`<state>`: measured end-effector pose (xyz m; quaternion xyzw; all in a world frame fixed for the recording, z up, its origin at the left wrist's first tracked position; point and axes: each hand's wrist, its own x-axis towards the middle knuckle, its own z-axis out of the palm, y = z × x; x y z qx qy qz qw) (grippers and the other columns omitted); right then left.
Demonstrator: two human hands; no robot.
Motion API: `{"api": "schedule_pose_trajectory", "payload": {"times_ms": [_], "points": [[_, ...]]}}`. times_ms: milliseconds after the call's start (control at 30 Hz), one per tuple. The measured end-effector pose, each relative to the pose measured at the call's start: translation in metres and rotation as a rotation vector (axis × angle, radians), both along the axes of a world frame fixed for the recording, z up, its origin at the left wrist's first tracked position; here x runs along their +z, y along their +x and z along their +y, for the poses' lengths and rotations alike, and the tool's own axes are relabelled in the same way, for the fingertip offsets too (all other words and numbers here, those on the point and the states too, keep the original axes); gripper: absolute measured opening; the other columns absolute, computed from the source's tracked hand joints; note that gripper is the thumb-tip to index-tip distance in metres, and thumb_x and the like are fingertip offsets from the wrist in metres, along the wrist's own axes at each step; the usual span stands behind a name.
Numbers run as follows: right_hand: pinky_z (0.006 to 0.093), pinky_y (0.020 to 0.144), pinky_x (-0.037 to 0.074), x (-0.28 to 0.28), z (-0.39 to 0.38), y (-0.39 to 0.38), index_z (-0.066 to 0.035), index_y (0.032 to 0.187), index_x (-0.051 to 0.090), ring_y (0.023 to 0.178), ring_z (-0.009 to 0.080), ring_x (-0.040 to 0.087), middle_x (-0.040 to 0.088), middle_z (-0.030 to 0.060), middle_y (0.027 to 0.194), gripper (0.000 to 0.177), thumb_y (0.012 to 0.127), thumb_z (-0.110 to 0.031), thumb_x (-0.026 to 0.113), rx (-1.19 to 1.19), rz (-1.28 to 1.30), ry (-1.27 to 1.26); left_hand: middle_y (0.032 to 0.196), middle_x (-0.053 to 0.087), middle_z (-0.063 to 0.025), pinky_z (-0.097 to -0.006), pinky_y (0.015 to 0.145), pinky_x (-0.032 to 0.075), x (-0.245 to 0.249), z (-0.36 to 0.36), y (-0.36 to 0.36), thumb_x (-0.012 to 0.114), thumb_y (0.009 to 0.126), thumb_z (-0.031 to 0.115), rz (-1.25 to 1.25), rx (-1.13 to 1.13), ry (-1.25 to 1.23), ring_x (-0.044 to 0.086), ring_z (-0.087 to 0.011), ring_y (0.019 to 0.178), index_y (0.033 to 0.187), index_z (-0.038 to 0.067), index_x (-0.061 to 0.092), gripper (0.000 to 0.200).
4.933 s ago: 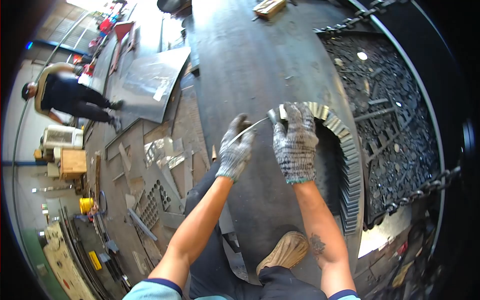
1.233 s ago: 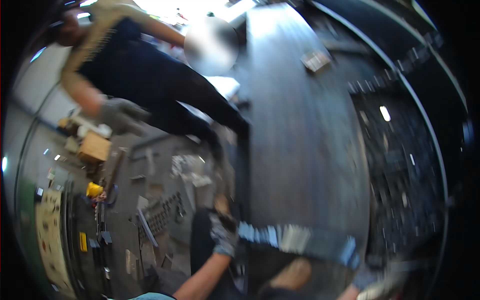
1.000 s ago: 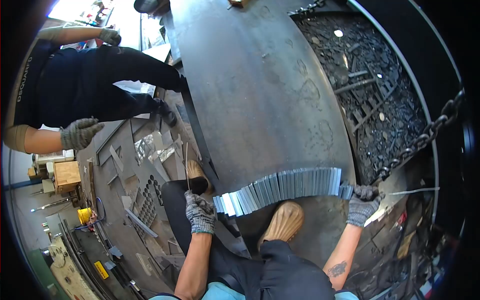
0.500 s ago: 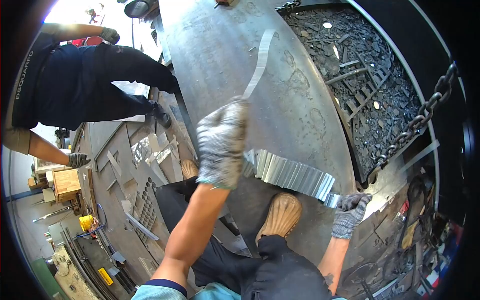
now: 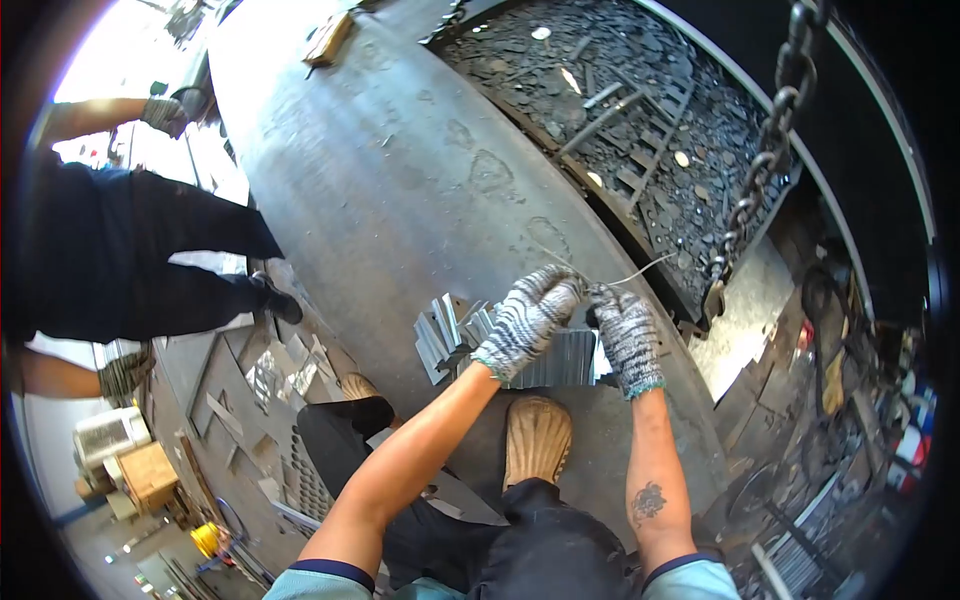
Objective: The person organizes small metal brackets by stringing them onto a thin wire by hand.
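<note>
A bundle of flat metal pieces (image 5: 563, 360) stands in a row on the steel plate (image 5: 400, 190), some pieces at its left end leaning apart. Over its right part my left hand (image 5: 537, 315), in a grey knitted glove, is closed with the fingers pinched. Close beside it my right hand (image 5: 627, 335), gloved alike, is closed too. Between and beyond the fingertips runs a thin metal strip (image 5: 640, 270), its ends curving out on both sides, and both hands grip it. The gloves cover part of the bundle.
A bin of dark metal scrap (image 5: 600, 100) lies beyond the plate, with a hanging chain (image 5: 760, 180) at its right. My shoe (image 5: 537, 440) rests in front of the bundle. A co-worker (image 5: 130, 250) stands at the left. A small wooden block (image 5: 328, 38) lies at the far end.
My left hand has come down from above the plate to the right, bringing the strip's end to my right hand. My right hand has moved up and left. The view has turned.
</note>
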<state>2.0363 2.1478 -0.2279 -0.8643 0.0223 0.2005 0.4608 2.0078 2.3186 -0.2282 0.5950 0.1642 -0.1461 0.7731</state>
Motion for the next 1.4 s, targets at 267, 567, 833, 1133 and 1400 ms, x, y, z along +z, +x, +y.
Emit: {"api": "schedule_pose_trajectory", "payload": {"times_ms": [267,567,833,1133,1400], "points": [[0.0366,0.076,0.054,-0.006,-0.005,0.01,-0.008,0.114,0.071,0.086,0.0194,0.071,0.074,0.0058,0.093,0.036,0.104,-0.038,0.054,-0.262,0.326,0.478,0.08,0.072,-0.0075,-0.0282,0.063,0.052,-0.017,-0.003,0.025,0.064,0.098,0.023,0.072,0.097,0.159,0.065,-0.0129,0.068,0.099,0.0,0.074,0.025],[0.0291,0.068,0.051,-0.009,-0.009,0.029,-0.01,0.108,0.071,0.088,0.014,0.07,0.076,0.0031,0.099,0.029,0.104,-0.035,0.058,-0.587,0.418,0.634,0.107,0.072,-0.0051,-0.0237,0.063,0.049,0.008,0.001,0.039,0.058,0.104,0.044,0.129,0.042,-0.02,0.067,-0.012,0.077,0.137,0.011,0.062,0.046],[0.027,0.066,0.048,-0.011,0.001,0.017,-0.009,0.108,0.073,0.077,0.0092,0.064,0.073,0.0018,0.087,0.019,0.095,-0.021,0.068,-0.317,0.301,0.531,0.103,0.07,-0.009,-0.0303,0.077,0.057,0.01,-0.016,0.041,0.059,0.104,0.025,0.283,0.371,0.02,0.068,-0.0152,0.094,0.124,0.006,0.064,0.028],[0.0316,0.072,0.05,0.011,-0.014,0.015,-0.003,0.102,0.078,0.075,0.0123,0.06,0.072,0.002,0.083,0.04,0.099,-0.039,0.061,0.117,0.219,0.258,0.087,0.068,-0.007,-0.0364,0.076,0.054,-0.007,-0.04,0.037,0.065,0.099,0.047,-0.038,0.442,-0.214,0.064,-0.0191,0.081,0.1,0.007,0.067,0.04],[0.0352,0.085,0.052,0.016,-0.007,0.019,-0.013,0.118,0.072,0.103,0.0157,0.07,0.076,0.003,0.11,0.055,0.106,-0.057,0.04,-0.349,0.49,0.735,0.074,0.055,-0.0027,-0.0499,0.081,0.054,-0.013,-0.016,0.024,0.055,0.098,0.06,0.008,0.748,-0.802,0.054,-0.024,0.065,0.084,0.014,0.059,0.048]]}}
